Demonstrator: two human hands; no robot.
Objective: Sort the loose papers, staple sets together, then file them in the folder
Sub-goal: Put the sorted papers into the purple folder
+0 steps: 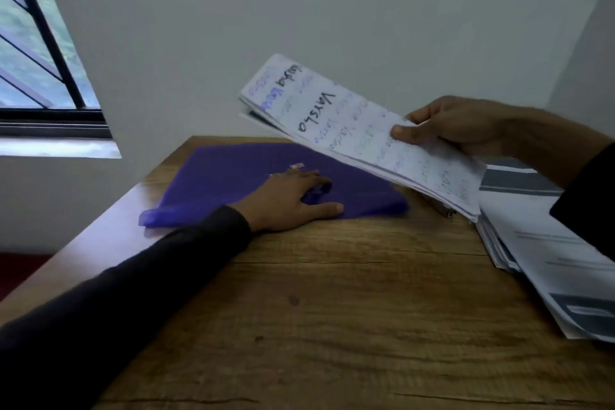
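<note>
While left hand (293, 200) lies flat on folder (266, 183), right hand (466, 130) grips papers (359, 133) — aloft.

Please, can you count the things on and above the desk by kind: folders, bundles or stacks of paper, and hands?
Folders: 1, the purple folder under the left hand
Paper lots: 2, the handwritten bundle held by the right hand, and the printed stack on the desk
Hands: 2
Total: 5
</note>
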